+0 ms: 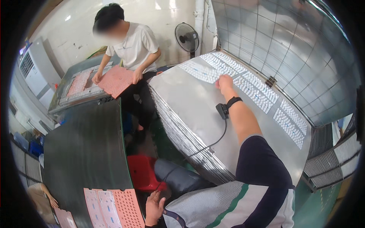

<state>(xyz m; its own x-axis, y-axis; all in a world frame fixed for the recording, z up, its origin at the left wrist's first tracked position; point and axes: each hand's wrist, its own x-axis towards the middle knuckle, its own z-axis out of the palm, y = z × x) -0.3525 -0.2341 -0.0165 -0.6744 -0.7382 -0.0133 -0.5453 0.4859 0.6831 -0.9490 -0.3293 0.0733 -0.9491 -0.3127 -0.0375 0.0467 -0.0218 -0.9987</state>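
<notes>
At the far side of the stack of silver metal trays [182, 95], my right hand [225, 83] pinches the corner of a white sheet studded with small raised bumps [199, 72]. That sheet is slightly blurred, and I cannot tell whether it touches the top tray. More bumpy white sheets [255, 89] lie in a row along the tray's far edge. Low in the view, my left hand [154, 207] is empty, with its thumb apart from the fingers. Beside it on the dark table is a pink board with holes [127, 205], partly covered by two pale sheets [107, 207].
Across the dark green table [85, 152], a person [131, 49] holds a pink board [116, 81] at another bench. Another person's hand [53, 202] shows at lower left. A red stool [142, 173] stands between the table and trays. A gridded metal panel [281, 49] rises behind.
</notes>
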